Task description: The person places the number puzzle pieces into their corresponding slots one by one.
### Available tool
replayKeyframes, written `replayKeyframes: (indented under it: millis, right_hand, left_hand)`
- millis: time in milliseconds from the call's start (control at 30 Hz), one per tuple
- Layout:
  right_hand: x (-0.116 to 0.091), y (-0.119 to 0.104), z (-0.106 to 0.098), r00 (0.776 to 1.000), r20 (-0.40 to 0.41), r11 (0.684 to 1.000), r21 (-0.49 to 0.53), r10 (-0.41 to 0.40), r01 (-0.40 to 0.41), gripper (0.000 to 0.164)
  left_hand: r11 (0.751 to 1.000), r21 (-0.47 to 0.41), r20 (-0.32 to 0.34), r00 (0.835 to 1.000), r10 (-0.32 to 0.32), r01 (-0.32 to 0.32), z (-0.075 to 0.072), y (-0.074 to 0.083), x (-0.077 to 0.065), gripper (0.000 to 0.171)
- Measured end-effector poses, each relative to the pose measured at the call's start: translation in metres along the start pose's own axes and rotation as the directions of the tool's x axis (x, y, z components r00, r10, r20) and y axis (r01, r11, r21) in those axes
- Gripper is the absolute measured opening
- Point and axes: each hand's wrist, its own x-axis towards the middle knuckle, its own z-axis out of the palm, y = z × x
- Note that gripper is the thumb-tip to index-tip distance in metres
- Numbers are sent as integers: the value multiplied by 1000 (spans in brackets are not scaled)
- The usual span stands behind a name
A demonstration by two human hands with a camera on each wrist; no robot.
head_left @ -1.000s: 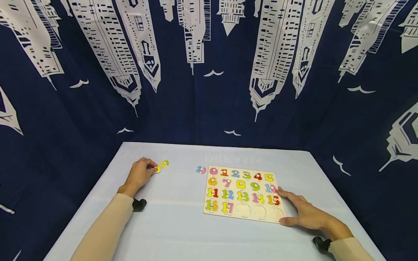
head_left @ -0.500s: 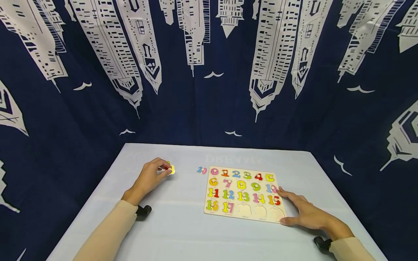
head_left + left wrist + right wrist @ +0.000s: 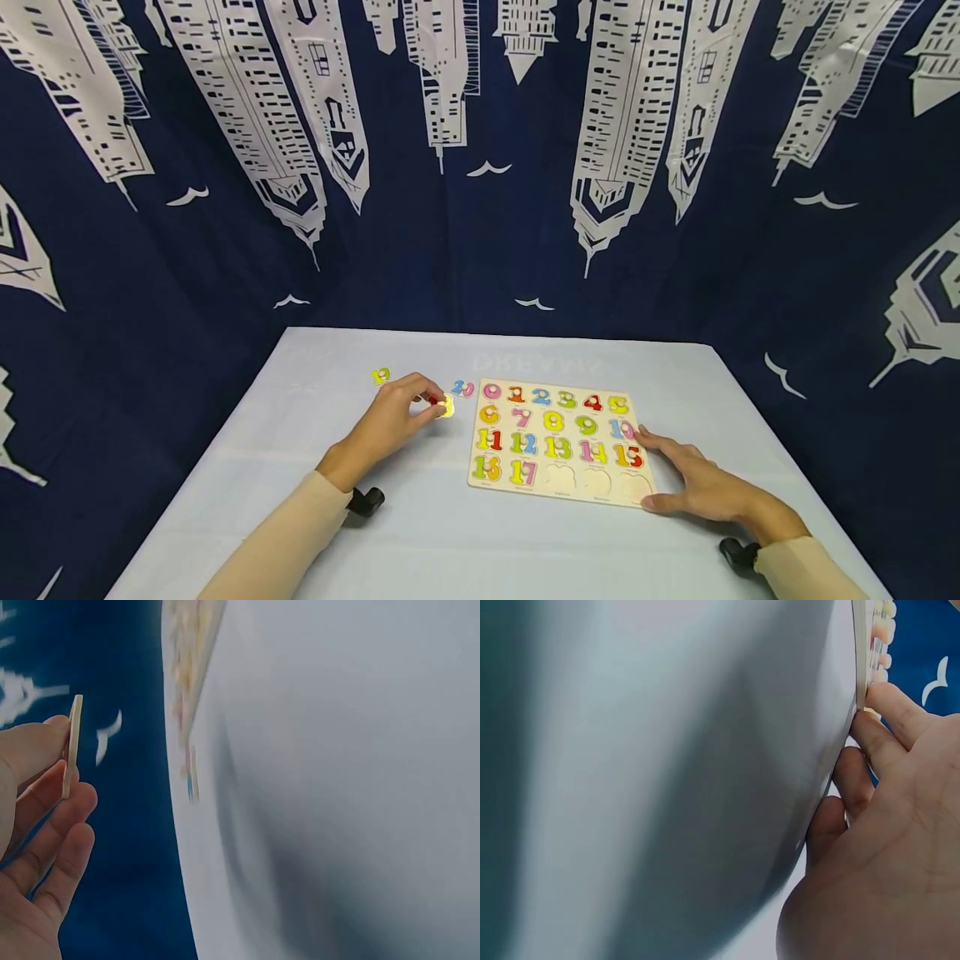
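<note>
My left hand (image 3: 390, 425) pinches a yellow number puzzle piece (image 3: 448, 406) between thumb and fingers, left of the puzzle board. In the left wrist view that wooden piece (image 3: 73, 746) shows edge-on, raised over the table. The wooden number board (image 3: 542, 482) lies flat, filled with coloured numbers from 0 to 17; three bare recesses show at the right of its bottom row. My right hand (image 3: 708, 492) rests at the board's right side, thumb at the lower corner and fingertips along the edge, fingers loosely extended.
A blue and pink 20 piece (image 3: 462, 388) lies beside the board's upper left corner. Farther left is a yellow-green 19 piece (image 3: 381, 376). The white table (image 3: 420, 533) ends at a dark blue curtain (image 3: 450, 250) with white building prints.
My left hand has picked up the yellow puzzle piece and moved right toward the board, uncovering the 19 piece. My right hand stays at the board's edge.
</note>
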Motion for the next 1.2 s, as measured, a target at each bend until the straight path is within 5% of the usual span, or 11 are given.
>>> replayKeyframes:
  millis: [233,500,867,1200]
  right_hand:
    - [2,0,1,1000,11,1000,4,8,-8,111]
    - [0,2,2,1000,11,1000,14,20,-20,112]
    - [2,-1,4,1000,6,1000,6,11,-11,111]
    - [1,-2,2,1000,9,1000,-5,6,-6,110]
  left_hand:
    - [998,-43,139,989,47,-41,32,33,6,14]
    - [996,-25,281,956,88,-84,77,67,17,11]
    - [988,42,338,933,123,-146,124,96,21,5]
    - [982,83,375,918,127,-169,138,105,27,7]
